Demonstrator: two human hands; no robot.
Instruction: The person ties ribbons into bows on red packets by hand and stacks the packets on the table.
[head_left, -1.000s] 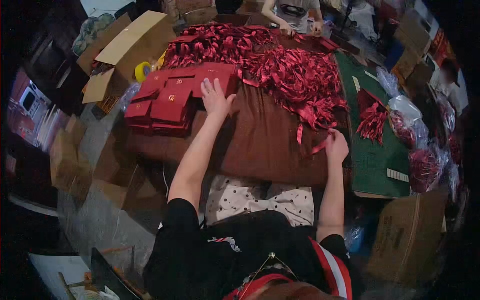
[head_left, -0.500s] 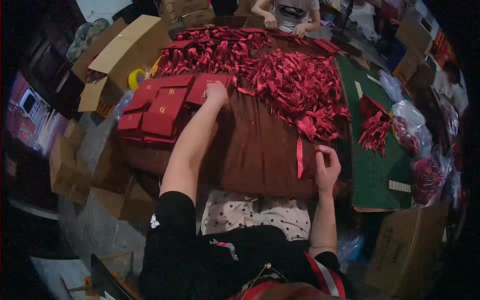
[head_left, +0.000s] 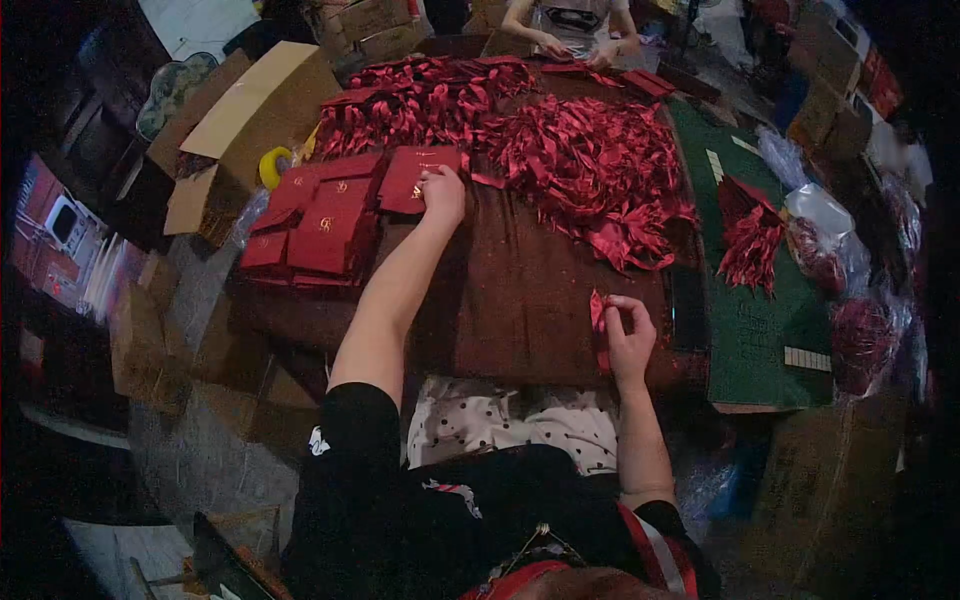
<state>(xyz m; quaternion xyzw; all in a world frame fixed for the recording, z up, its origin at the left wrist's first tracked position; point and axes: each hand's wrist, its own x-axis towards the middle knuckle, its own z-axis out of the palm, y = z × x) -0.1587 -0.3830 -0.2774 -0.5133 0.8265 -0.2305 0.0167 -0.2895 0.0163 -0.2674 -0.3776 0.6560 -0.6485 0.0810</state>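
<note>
My left hand (head_left: pixel 443 197) is at the right-hand pile of red envelopes with gold print, its fingers curled on the top red envelope (head_left: pixel 402 187). More stacked red envelopes (head_left: pixel 318 233) lie to the left of it. Near the table's front edge, my right hand (head_left: pixel 630 338) pinches a red ribbon (head_left: pixel 598 318), which hangs down beside the fingers. A large heap of red ribbons (head_left: pixel 600 170) lies beyond my right hand.
More red ribboned pieces (head_left: pixel 400 110) lie at the back left of the brown-covered table (head_left: pixel 510 330). An open cardboard box (head_left: pixel 250 105) and yellow tape (head_left: pixel 270 168) are at left. A green board (head_left: pixel 755 340) holds a red tasselled bundle (head_left: pixel 750 235). Opposite, a person's hands (head_left: pixel 603 55) work.
My right hand has drawn the red ribbon away from the heap, toward me and slightly left. My left hand has shifted a little right and down, still at the envelope.
</note>
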